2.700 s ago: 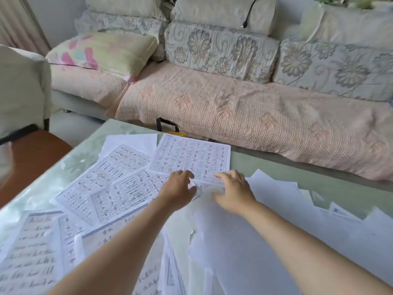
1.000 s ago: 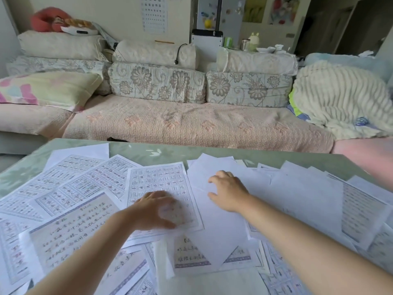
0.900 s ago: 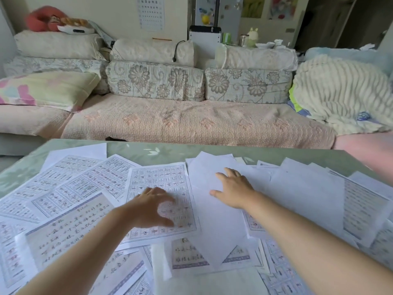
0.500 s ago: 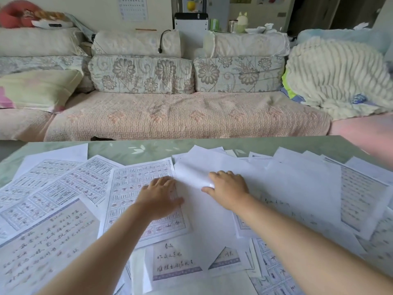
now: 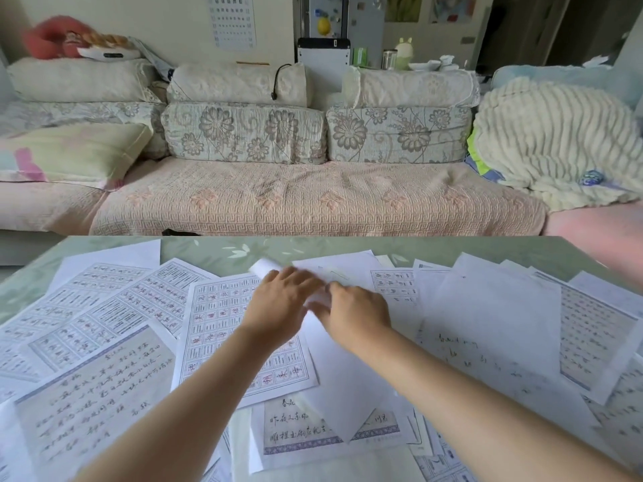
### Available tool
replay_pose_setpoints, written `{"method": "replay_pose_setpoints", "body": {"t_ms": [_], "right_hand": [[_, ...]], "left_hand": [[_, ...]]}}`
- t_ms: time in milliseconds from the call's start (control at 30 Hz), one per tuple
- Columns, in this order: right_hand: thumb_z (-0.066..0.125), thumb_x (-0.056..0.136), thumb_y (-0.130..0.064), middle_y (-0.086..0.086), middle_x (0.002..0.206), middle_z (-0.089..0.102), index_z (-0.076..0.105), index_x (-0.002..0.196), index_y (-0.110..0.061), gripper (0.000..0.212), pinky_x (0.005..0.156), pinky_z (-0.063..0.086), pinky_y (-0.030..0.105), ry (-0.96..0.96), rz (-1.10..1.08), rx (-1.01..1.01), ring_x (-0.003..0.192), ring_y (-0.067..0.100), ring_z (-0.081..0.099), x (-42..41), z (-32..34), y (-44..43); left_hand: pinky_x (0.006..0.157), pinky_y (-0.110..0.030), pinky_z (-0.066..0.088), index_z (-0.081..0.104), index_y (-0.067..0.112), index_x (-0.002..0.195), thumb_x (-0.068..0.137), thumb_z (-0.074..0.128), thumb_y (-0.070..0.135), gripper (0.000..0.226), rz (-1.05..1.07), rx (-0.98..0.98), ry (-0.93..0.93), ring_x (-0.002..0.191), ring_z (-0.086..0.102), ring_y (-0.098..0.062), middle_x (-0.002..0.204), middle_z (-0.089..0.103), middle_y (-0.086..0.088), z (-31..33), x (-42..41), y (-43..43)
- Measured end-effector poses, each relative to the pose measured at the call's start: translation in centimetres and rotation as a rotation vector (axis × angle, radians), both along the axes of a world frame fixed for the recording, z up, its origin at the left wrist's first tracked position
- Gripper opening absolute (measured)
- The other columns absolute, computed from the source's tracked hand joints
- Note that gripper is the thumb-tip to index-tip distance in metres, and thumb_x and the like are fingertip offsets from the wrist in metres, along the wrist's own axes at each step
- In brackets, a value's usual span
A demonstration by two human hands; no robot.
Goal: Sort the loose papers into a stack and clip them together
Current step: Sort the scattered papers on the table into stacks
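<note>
- Pale green table (image 5: 215, 250) fills my lower view, with a long sofa (image 5: 313, 200) just behind it. Loose papers (image 5: 487, 307) lie spread and overlapping across the tabletop, not yet in a stack.
- Far left on the sofa I see a yellow-green pillow (image 5: 69, 151), and above it a red plush toy (image 5: 52, 33) on the backrest cushions.
- On the table's left, printed grid sheets (image 5: 104, 300) fan out, and a handwritten sheet (image 5: 94, 387) overlaps their near edge.
- Another gridded page (image 5: 215, 328) lies near the middle, under the left forearm.
- The left hand (image 5: 282, 304) lies against the curled-up far corner of a blank sheet (image 5: 334, 377). Motion blur smears the fingers, so I cannot tell whether it grasps anything.
- Just beside it, the right hand (image 5: 355, 314) has its fingers bent over the same sheet's raised edge, pinching it. The rest of that sheet lies flat on other papers, its near corner over a bordered page (image 5: 295, 433).
- On the ledge behind the sofa, right of centre, stand a metal cup (image 5: 389, 59) and white bowls (image 5: 431, 66). I cannot see what is in them.
- Further right, more sheets (image 5: 591, 335), blank and printed, overlap toward the table's right edge.
- Far right, a cream ribbed blanket (image 5: 556, 140) is heaped on the sofa.
</note>
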State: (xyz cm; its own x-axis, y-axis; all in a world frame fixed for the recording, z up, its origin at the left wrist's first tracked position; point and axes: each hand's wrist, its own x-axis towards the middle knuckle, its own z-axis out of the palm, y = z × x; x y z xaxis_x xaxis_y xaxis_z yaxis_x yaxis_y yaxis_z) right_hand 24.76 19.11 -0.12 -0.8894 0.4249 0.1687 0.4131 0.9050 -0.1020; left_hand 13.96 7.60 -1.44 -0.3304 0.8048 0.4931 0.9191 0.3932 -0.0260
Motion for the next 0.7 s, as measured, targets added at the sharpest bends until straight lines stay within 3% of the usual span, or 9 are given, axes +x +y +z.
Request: {"method": "replay_pose_setpoints", "body": {"t_ms": [100, 167, 233, 300, 367, 467, 567, 633, 700], "right_hand": [[0.035, 0.088, -0.075, 0.001, 0.138, 0.055, 0.044, 0.136, -0.029, 0.067, 0.101, 0.034, 0.048, -0.193, 0.133, -0.224, 0.128, 0.026, 0.051, 0.5, 0.7, -2.2], [0.046, 0.078, -0.081, -0.002, 0.157, 0.034, 0.026, 0.151, -0.032, 0.090, 0.112, 0.027, 0.050, -0.261, 0.197, -0.365, 0.144, 0.023, 0.032, 0.6, 0.7, -2.5], [0.055, 0.071, -0.082, -0.004, 0.165, 0.012, 0.009, 0.156, -0.033, 0.108, 0.118, 0.015, 0.052, -0.351, 0.255, -0.325, 0.151, 0.019, 0.011, 0.4, 0.1, -2.4], [0.045, 0.073, -0.086, -0.004, 0.166, 0.004, 0.009, 0.156, -0.038, 0.102, 0.119, 0.006, 0.056, -0.430, 0.285, -0.288, 0.153, 0.018, -0.001, 0.1, -0.5, -3.1], [0.028, 0.079, -0.086, -0.002, 0.166, 0.007, 0.019, 0.153, -0.043, 0.086, 0.118, 0.006, 0.057, -0.445, 0.278, -0.337, 0.153, 0.019, 0.002, -0.5, -1.1, -4.6], [0.021, 0.090, -0.074, 0.004, 0.157, 0.029, 0.037, 0.144, -0.044, 0.063, 0.112, 0.019, 0.052, -0.402, 0.261, -0.316, 0.146, 0.026, 0.022, -1.6, -1.7, -7.4], [0.033, 0.098, -0.047, 0.007, 0.140, 0.044, 0.049, 0.137, -0.039, 0.043, 0.109, 0.027, 0.046, -0.284, 0.282, -0.263, 0.134, 0.030, 0.034, -2.7, -2.0, -9.3], [0.042, 0.095, -0.029, 0.006, 0.138, 0.045, 0.051, 0.138, -0.036, 0.044, 0.108, 0.030, 0.042, -0.196, 0.269, -0.199, 0.130, 0.029, 0.037, -3.5, -1.9, -9.5], [0.048, 0.093, -0.027, 0.004, 0.140, 0.044, 0.051, 0.137, -0.034, 0.045, 0.106, 0.032, 0.038, -0.135, 0.187, -0.162, 0.130, 0.028, 0.036, -4.4, -1.9, -8.6]], "left_hand": [[0.068, -0.031, 0.051, 0.074, 0.028, 0.086, 0.059, 0.070, 0.012, 0.032, 0.042, 0.013, -0.011, 0.077, 0.066, -0.021, 0.078, 0.072, 0.009, -0.6, -0.4, -2.5], [0.065, -0.029, 0.051, 0.075, 0.028, 0.083, 0.063, 0.062, 0.013, 0.028, 0.067, 0.033, -0.078, 0.076, 0.066, -0.020, 0.078, 0.073, 0.011, -1.2, -0.8, -4.6], [0.066, -0.029, 0.054, 0.076, 0.028, 0.084, 0.068, 0.063, 0.011, 0.026, 0.092, 0.055, -0.150, 0.081, 0.068, -0.020, 0.084, 0.074, 0.012, -1.8, -1.6, -6.7], [0.075, -0.033, 0.057, 0.078, 0.028, 0.090, 0.075, 0.070, 0.008, 0.026, 0.131, 0.051, -0.219, 0.094, 0.067, -0.020, 0.095, 0.075, 0.011, -2.2, -2.6, -8.8], [0.093, -0.037, 0.050, 0.077, 0.031, 0.099, 0.083, 0.066, 0.008, 0.030, 0.191, 0.015, -0.297, 0.117, 0.059, -0.020, 0.116, 0.070, 0.007, -2.2, -3.4, -10.7], [0.114, -0.041, 0.027, 0.064, 0.040, 0.124, 0.083, 0.047, 0.001, 0.059, 0.340, -0.153, -0.402, 0.143, 0.028, -0.020, 0.150, 0.042, 0.005, -1.6, -3.4, -12.9], [0.115, -0.041, 0.027, 0.049, 0.034, 0.140, 0.078, 0.041, 0.000, 0.071, 0.495, -0.104, -0.585, 0.142, 0.024, -0.022, 0.155, 0.032, 0.001, -0.9, -2.5, -14.1], [0.115, -0.040, 0.028, 0.048, 0.029, 0.141, 0.078, 0.041, -0.001, 0.070, 0.554, -0.006, -0.678, 0.141, 0.027, -0.025, 0.156, 0.032, -0.002, -1.1, -1.9, -15.0], [0.116, -0.038, 0.027, 0.052, 0.024, 0.139, 0.077, 0.042, -0.002, 0.068, 0.601, 0.126, -0.766, 0.142, 0.026, -0.025, 0.156, 0.031, -0.005, -1.8, -1.4, -15.8]]}}
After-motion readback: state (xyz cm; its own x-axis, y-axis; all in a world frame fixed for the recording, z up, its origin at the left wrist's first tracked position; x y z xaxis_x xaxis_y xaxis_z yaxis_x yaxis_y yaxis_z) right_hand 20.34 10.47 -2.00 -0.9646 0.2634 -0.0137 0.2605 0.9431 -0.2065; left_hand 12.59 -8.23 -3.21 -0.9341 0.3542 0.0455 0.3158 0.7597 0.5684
